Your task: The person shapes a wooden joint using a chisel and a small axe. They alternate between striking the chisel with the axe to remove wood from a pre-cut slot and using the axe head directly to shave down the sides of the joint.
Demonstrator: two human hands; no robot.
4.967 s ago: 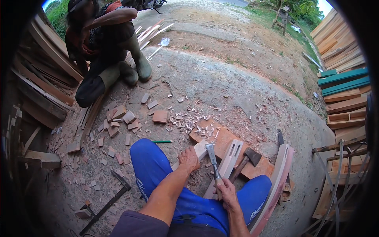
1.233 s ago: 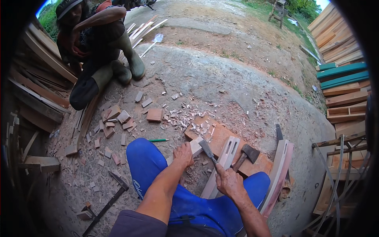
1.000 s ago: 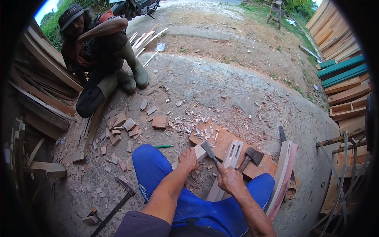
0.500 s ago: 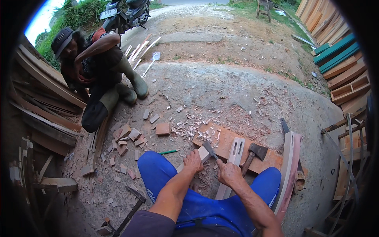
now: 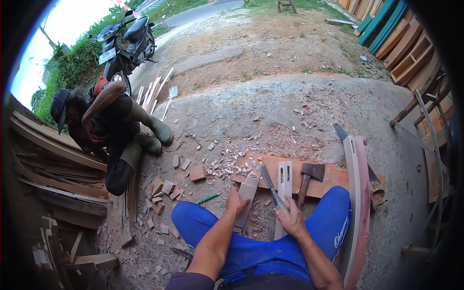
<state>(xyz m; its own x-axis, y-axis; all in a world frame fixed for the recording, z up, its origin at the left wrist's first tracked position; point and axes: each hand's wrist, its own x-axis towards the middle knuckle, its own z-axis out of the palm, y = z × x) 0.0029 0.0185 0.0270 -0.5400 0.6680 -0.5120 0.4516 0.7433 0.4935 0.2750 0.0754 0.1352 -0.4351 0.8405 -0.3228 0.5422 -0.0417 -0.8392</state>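
Note:
My left hand [image 5: 235,203] grips a pale wooden piece [image 5: 248,192] by its side. The piece slants between my knees, with its far end over the orange-brown board [image 5: 333,182]. My right hand [image 5: 292,220] is closed round the handle of a chisel [image 5: 268,181]. Its blade points forward, apart from the wooden piece and just left of a slotted wooden bar [image 5: 285,180]. An axe [image 5: 311,173] lies on the board, right of that bar.
Offcuts [image 5: 162,188] and a green pencil [image 5: 209,198] lie left of my knees. Long timbers [image 5: 355,193] and a saw handle [image 5: 377,193] are at right. A person [image 5: 104,116] in boots squats at left, near stacked planks [image 5: 53,140]. A motorcycle [image 5: 126,41] stands behind.
The chisel has come away from the wooden piece's end, and its blade now points forward. The wooden piece lies more lengthwise in my left hand. My view has shifted to the right.

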